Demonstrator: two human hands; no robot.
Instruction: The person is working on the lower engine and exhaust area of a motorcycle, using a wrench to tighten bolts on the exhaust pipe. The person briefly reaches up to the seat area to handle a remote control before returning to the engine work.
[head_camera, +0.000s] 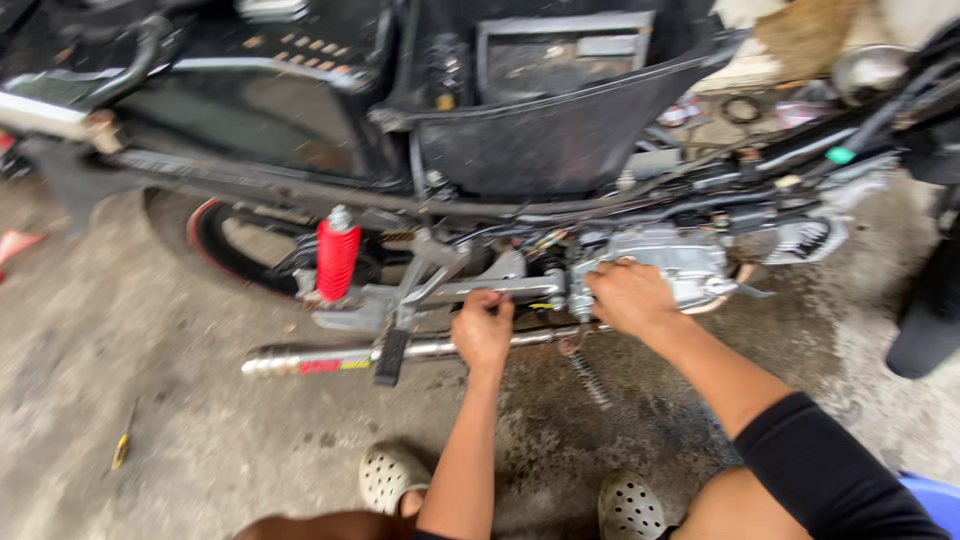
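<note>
We curl our left hand (482, 328) around the exhaust pipe (400, 352); our right hand (628, 297) grips the engine casing (672, 258) (fingers bent).

A red-and-yellow label strip (335, 366) wraps the chrome exhaust pipe (300, 358).
</note>
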